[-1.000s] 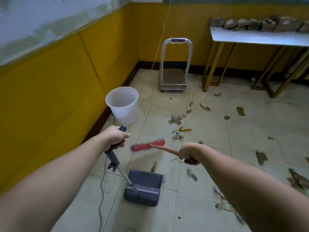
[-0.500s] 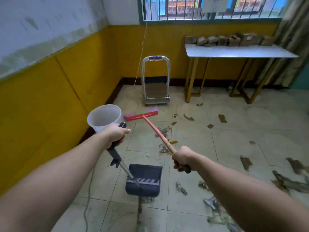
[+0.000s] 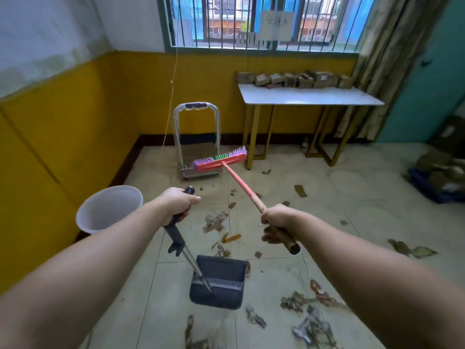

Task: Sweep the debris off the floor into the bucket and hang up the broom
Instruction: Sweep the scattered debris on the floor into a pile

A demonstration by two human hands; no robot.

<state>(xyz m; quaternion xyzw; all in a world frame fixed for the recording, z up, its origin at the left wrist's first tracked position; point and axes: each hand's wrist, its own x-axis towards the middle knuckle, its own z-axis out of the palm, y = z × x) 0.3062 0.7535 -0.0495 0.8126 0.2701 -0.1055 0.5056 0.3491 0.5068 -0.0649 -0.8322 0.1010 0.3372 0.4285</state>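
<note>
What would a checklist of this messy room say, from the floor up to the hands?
Surface: tiled floor, dirty.
Job's things: broom, bristles pointing up; dark dustpan on the floor; white bucket by the yellow wall.
Clutter: debris scattered over the tiles.
Hands: left hand grips the dustpan handle; right hand grips the broom handle.
Cables: thin cord hanging down the wall.
Surroundings: trolley, table with boxes, barred window, curtain.

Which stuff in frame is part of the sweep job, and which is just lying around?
Job:
broom, gripped by the right hand
dustpan, handle gripped by the left hand
bucket by the wall
debris on the floor

Lying about:
hand cart
table
blocks on it
curtain
</note>
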